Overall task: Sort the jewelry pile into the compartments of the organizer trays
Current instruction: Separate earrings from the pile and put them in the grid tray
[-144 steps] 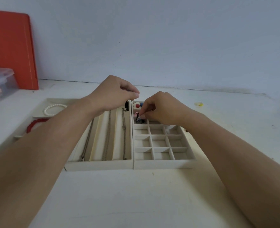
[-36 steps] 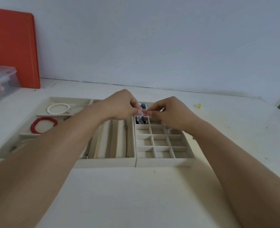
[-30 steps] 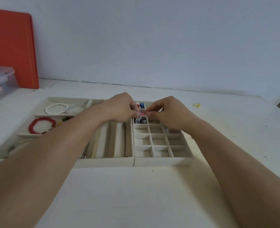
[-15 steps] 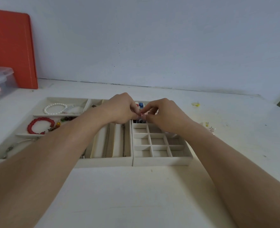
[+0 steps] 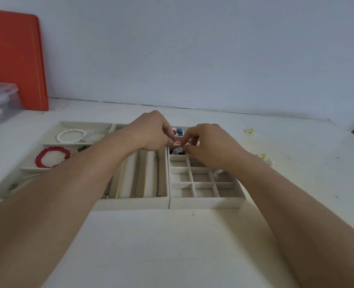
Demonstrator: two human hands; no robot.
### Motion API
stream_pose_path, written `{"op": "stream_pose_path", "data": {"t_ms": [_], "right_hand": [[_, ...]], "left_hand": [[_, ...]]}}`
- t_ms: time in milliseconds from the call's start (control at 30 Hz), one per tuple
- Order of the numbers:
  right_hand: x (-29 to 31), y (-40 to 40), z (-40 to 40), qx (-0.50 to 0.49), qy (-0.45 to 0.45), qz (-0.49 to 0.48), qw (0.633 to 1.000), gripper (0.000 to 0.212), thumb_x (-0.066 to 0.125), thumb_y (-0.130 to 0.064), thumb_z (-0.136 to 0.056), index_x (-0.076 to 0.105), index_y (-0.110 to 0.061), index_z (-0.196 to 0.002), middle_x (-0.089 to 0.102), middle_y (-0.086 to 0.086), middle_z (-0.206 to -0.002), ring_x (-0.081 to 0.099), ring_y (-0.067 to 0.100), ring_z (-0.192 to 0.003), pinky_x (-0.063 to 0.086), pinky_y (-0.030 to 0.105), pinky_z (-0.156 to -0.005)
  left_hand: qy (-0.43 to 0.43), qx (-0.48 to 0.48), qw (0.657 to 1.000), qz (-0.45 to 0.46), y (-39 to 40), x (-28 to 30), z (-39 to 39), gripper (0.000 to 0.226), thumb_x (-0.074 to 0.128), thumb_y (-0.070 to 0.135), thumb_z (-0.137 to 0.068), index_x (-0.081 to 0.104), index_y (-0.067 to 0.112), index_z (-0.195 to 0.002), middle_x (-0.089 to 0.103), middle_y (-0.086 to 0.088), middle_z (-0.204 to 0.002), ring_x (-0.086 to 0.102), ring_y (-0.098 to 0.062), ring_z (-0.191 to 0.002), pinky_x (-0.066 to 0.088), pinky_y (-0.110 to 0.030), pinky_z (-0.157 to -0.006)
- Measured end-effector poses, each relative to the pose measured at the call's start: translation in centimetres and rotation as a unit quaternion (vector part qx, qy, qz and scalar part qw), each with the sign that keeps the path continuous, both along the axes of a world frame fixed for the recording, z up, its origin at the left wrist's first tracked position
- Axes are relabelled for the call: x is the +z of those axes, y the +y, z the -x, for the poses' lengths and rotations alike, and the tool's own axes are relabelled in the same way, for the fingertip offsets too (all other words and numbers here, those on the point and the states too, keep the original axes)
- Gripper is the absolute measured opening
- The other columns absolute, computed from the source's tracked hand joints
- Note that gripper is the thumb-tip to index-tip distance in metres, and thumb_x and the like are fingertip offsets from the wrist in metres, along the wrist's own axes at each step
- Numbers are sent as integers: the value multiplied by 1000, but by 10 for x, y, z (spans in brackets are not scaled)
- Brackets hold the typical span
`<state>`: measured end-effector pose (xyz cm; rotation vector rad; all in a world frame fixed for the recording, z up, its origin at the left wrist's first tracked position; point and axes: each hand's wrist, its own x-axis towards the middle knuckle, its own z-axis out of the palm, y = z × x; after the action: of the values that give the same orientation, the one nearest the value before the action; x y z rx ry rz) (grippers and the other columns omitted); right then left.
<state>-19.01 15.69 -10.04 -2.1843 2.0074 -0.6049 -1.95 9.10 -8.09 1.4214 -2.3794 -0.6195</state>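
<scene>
We see both hands | left hand and right hand pinch pink-white piece | above grid tray, far left cells.

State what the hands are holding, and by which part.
Left hand and right hand pinch a small pink-and-white piece by its opposite ends, over the grid tray.

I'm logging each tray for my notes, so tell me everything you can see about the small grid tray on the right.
The grid tray is a cream, fabric-looking rectangle split by thin walls into small square cells. It lies flat on the white table, its left side against the necklace tray. The near cells look empty; far cells hold red and blue beads and a dark patterned piece. The left hand and right hand meet over its far end, pinching a small pink piece.
</scene>
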Motion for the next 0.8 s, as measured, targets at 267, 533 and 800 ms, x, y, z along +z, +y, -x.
{"op": "stream_pose_path", "data": {"t_ms": [267,533,800], "right_hand": [[0,-1,2,16,34,-39,999,22,61,-36,-97,76,-38,-113,67,-9,-91,61,16,-83,43,28,-68],[2,-1,2,22,59,-57,996,25,56,-34,-99,76,-37,-113,62,-10,-84,60,17,-84,40,28,-67],[6,1,-1,21,68,-31,997,26,54,-26,-99,76,-37,-109,71,-3,-97,61,20,-83,53,37,-75]], "left_hand": [[28,34,999,23,-4,2,-4,6,75,23,-86,76,29,-87,60,11,-78,61,-13,-83,49,-25,-77],[30,30,999,24,-4,2,-4,5,75,23,-87,77,27,-88,58,11,-77,58,-12,-79,41,-23,-72],[38,29,998,35,-5,1,-4,3,77,28,-86,76,28,-89,59,11,-77,59,-10,-76,41,-23,-66]]}}
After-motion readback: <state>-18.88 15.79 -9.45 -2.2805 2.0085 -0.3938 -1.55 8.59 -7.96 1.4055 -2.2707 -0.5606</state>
